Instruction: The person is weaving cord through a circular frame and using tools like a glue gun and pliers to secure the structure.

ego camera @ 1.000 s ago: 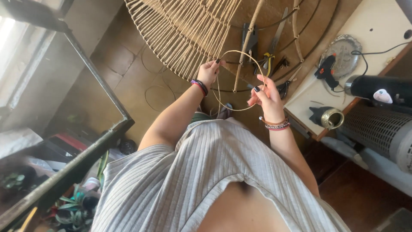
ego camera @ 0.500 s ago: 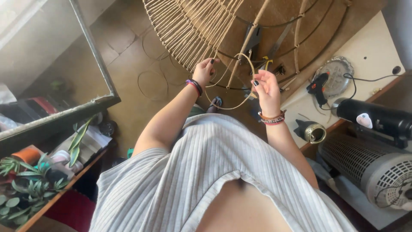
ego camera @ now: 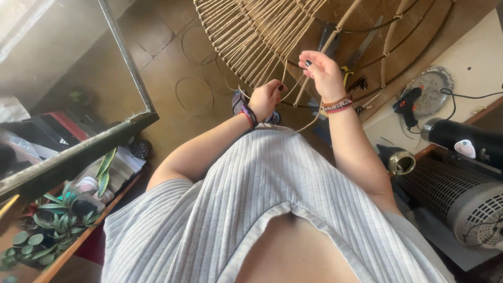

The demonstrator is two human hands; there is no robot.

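Hands raised at the wound frame (ego camera: pixel 246 31), left (ego camera: pixel 266 98) fisted, right (ego camera: pixel 322 73) fingers pinching cord (ego camera: pixel 304 84) (both gripping it)

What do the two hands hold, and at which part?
Both the left hand and right hand hold one thin tan cord, each along its middle.

A black glue gun (ego camera: pixel 407 104) lies on a round metal tray (ego camera: pixel 433 84) on the pale worktop (ego camera: pixel 471 52), with a perforated metal cylinder (ego camera: pixel 461 196), green foliage (ego camera: pixel 47 220) and a glass-topped table (ego camera: pixel 84 152) nearby.
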